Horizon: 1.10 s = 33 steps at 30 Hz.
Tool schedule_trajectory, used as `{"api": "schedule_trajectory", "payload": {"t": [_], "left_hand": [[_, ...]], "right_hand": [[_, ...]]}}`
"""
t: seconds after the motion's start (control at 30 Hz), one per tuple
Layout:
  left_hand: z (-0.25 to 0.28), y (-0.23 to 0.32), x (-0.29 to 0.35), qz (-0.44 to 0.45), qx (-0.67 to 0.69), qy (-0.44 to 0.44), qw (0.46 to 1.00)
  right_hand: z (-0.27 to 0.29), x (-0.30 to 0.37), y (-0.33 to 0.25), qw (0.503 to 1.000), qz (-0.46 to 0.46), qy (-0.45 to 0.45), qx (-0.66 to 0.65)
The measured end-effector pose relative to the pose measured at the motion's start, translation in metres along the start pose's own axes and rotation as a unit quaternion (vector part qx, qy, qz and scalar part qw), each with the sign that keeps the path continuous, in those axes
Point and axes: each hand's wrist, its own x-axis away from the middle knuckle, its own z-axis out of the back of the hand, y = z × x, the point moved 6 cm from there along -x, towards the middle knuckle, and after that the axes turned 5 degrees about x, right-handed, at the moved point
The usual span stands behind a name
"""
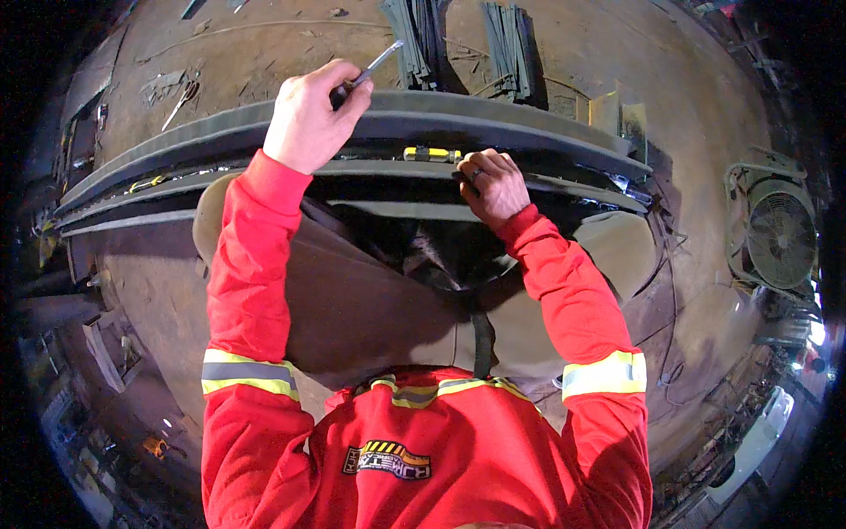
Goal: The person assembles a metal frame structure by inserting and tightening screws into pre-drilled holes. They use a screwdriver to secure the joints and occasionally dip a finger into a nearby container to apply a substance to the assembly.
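Note:
My left hand [317,110] is closed around a slim metal tool [379,62] with a dark grip, raised over the far beam. Its shiny shaft points away and to the right; the exact kind is unclear. Curled fingers bring my right hand [495,187] down at the nearer flange of the long dark steel beams [379,167]. What those fingers grip, if anything, is hidden. Just left of them, a yellow-and-black tool handle [430,154] lies in the channel between the beams. Another small yellow tool [146,184] lies farther left in the channel.
Two bundles of flat metal strips [511,53] lie on the brown floor beyond the beams. Scissors-like pliers [182,103] are at the far left. A floor fan [780,231] stands at the right, with a cable [674,309] nearby. My knees are close against the beams.

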Motion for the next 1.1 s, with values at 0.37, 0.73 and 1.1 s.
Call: {"api": "schedule_trajectory", "payload": {"t": [0.37, 0.73, 1.1], "left_hand": [[-0.031, 0.001, 0.002, -0.001, 0.023, -0.183, 0.983], [-0.056, -0.018, -0.014, -0.053, -0.041, -0.294, 0.953], [-0.067, -0.023, -0.005, -0.050, -0.046, -0.380, 0.923]], "right_hand": [[-0.008, 0.000, 0.003, 0.999, -0.010, -0.032, 0.014], [-0.001, -0.007, 0.001, 0.998, -0.027, -0.039, 0.029], [-0.001, -0.009, 0.001, 0.998, -0.016, -0.063, -0.022]]}}
